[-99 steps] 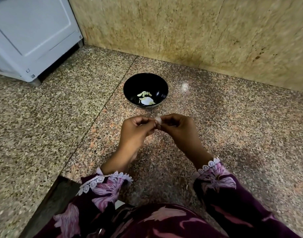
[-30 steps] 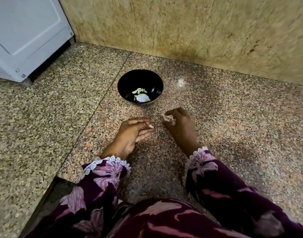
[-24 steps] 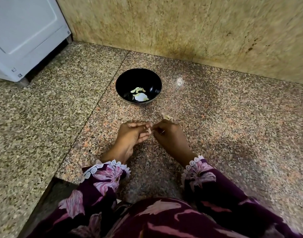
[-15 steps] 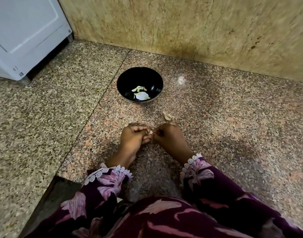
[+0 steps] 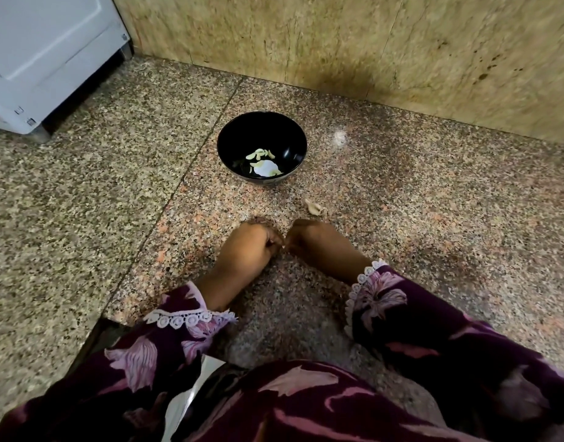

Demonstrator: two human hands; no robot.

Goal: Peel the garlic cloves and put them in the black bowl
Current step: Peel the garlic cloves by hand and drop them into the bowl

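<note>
A black bowl (image 5: 292, 135) stands on the granite counter with several peeled garlic cloves (image 5: 261, 153) and a bright glare spot inside. My left hand (image 5: 246, 250) and my right hand (image 5: 319, 244) meet just in front of it, fingers curled, pinching a small garlic clove (image 5: 284, 247) between them. Only a pale sliver of the clove shows; the rest is hidden by my fingers. A piece of garlic skin (image 5: 314, 207) lies on the counter beyond my right hand.
A white appliance (image 5: 44, 55) stands at the back left. A beige stone wall (image 5: 370, 43) closes the counter behind the bowl. The counter's front edge drops off at the lower left (image 5: 92, 333). My patterned purple sleeves fill the foreground.
My right hand dropped the skin on the counter beside the bowl and came back to my left hand. Both hands now pinch the clove together, slightly nearer to me.
</note>
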